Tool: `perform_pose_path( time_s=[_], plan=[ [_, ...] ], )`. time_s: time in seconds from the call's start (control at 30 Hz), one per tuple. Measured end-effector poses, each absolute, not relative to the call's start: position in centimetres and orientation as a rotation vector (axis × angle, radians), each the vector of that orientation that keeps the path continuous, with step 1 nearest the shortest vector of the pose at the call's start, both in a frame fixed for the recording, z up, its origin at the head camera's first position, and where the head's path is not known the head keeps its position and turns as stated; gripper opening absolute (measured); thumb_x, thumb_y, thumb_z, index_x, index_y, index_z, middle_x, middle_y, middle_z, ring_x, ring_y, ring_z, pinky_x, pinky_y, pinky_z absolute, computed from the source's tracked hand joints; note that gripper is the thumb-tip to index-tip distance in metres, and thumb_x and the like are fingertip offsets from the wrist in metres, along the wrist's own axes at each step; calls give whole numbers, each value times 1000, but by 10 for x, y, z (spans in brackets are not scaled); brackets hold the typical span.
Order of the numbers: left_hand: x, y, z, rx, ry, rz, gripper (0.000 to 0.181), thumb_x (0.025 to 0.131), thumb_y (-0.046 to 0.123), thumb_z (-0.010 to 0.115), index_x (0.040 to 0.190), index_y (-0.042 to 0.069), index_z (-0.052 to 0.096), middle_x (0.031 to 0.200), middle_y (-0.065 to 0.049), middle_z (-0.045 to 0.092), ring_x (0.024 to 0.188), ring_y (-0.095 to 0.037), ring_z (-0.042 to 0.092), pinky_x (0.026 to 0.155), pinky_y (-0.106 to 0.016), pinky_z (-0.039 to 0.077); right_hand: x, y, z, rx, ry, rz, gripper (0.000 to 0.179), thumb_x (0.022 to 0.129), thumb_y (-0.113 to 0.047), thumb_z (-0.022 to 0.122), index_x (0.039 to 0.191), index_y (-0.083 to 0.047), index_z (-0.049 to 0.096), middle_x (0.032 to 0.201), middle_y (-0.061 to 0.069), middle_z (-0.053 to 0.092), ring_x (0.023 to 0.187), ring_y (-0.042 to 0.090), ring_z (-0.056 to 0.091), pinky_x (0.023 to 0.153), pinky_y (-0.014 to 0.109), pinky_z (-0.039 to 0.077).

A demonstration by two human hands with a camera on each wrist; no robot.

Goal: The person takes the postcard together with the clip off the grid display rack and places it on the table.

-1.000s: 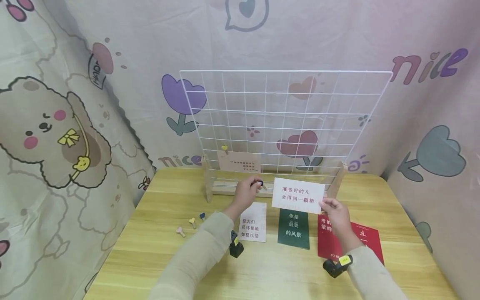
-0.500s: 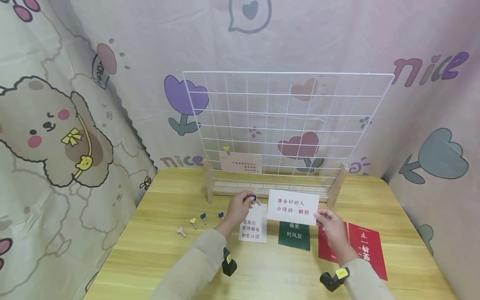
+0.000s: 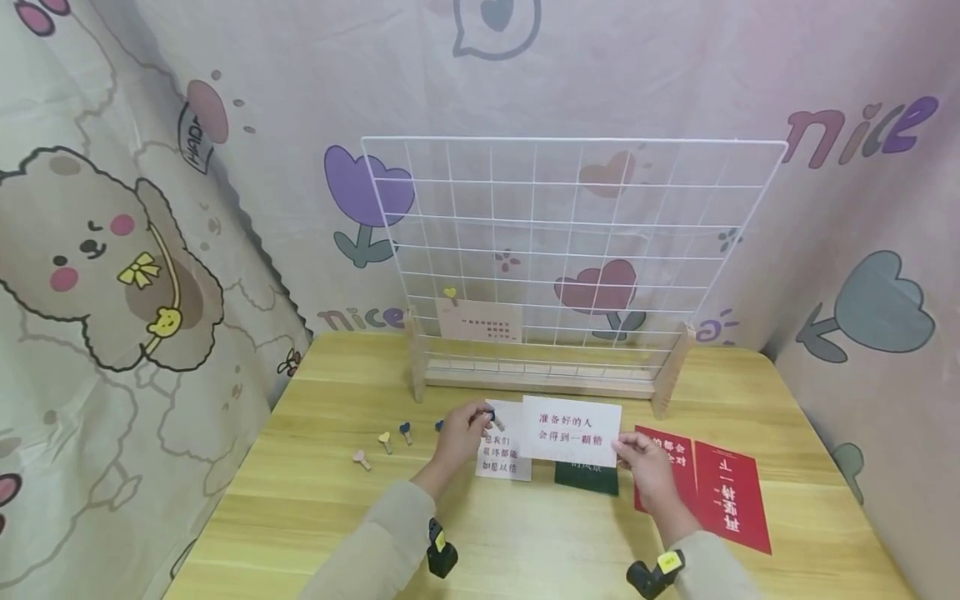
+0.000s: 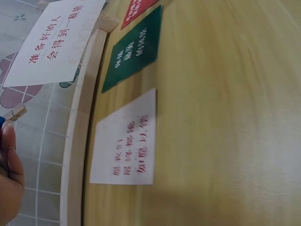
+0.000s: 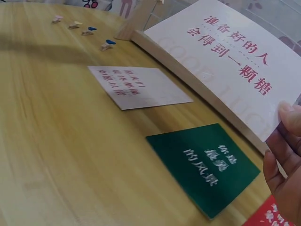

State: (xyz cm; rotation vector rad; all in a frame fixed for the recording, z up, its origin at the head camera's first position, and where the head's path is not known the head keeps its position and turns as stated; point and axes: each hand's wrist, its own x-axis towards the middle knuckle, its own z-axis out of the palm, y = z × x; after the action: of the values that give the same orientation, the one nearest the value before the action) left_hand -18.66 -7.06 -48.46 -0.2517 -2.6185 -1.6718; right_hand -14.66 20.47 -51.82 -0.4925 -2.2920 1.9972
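My left hand (image 3: pixel 457 435) pinches a small wooden clothespin (image 4: pixel 17 113) with a blue heart on its end. Between thumb and fingers, my right hand (image 3: pixel 651 471) holds a white card (image 3: pixel 572 430) by its right edge; red Chinese writing faces me. The held card is raised and overlaps a green card (image 3: pixel 587 478) lying on the table in the head view. Just right of the clothespin is that card's left edge, apart from it. Under the left hand's fingertips, in the head view, lies another white card (image 4: pixel 124 146) with red writing.
A white wire grid (image 3: pixel 534 225) stands on a wooden base (image 3: pixel 540 383) behind the hands. A pale card (image 3: pixel 480 321) hangs on it from a yellow heart clothespin (image 3: pixel 451 295). Several heart clothespins (image 3: pixel 386 442) lie at left; two red cards (image 3: pixel 731 500) lie at right.
Both hands have come down and back from the grid, slightly to the left, with the clothespin and the white card still held. More of the red cards now shows, less of the green one.
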Motion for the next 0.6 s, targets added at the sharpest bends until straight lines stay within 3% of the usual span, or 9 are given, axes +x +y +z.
perform_pose_path(
  time_s=[0.23,0.37,0.6],
  plan=[
    [-175,-82,-499,-202,-2668,-1686,17,86,5,49,99,-3,57,78,-10,58,74,-30,56,59,-20,46,-138,201,-527,-456,-2319,2009,22,79,-14,61,90,4,57,80,7,57,69,14,52,66,28,47],
    [-168,-88,-507,-173,-2666,-1702,17,85,3,49,99,-4,57,78,-11,57,74,-28,55,59,-21,47,-135,200,-540,-491,-2314,2045,20,77,-18,64,86,-1,59,80,3,57,69,11,53,64,22,47],
    [-153,-102,-522,-69,-2690,-1686,14,84,2,49,96,-2,58,74,-6,55,69,-23,53,56,-21,45,-124,189,-543,-544,-2369,2032,18,79,-9,60,89,6,57,80,8,60,69,14,53,62,24,46]
  ],
)
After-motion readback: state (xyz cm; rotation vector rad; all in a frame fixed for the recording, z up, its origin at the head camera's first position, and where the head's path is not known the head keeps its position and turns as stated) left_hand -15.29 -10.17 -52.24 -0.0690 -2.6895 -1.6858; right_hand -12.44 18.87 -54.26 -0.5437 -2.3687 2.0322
